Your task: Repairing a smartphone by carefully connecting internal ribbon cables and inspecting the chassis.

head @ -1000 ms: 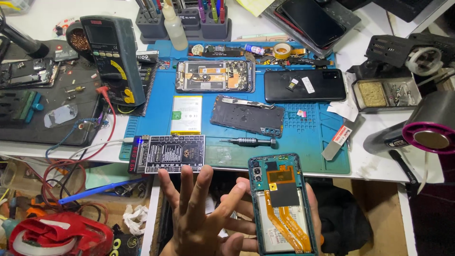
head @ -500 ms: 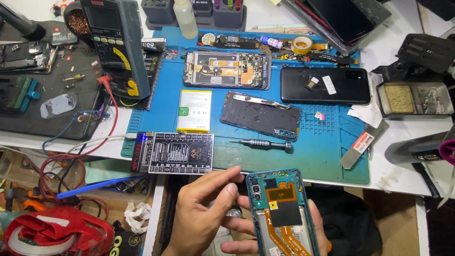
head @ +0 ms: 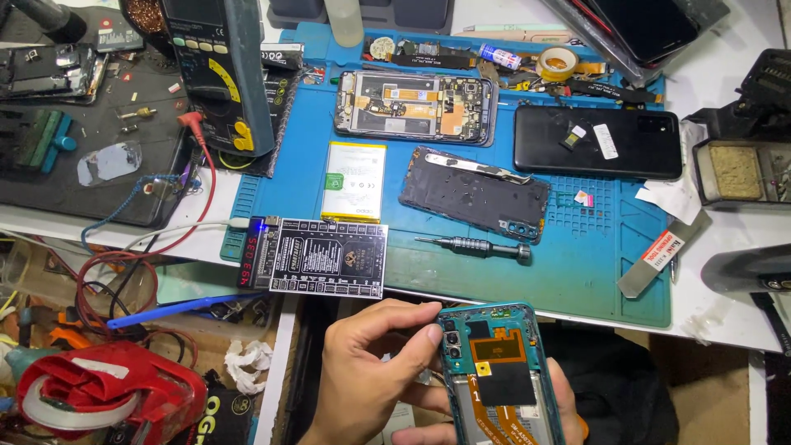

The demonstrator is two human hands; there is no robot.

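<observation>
Blue mat [head: 577, 272] on counter [head: 725, 321], screwdriver [head: 474, 245] at near edge. Opened phone [head: 503, 379] nearest, below counter edge: right hand [head: 568, 404] fingers clamped beneath, left hand [head: 362, 379] fingers together pinching top-left corner.

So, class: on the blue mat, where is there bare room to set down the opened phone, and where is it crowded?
Bare blue silicone mat lies between the small steel screwdriver and the mat's near edge, running right under the black phone back. A narrow strip lies left of the white battery. The mat's far edge is crowded around the yellow tape roll and the opened phone frame.
</observation>
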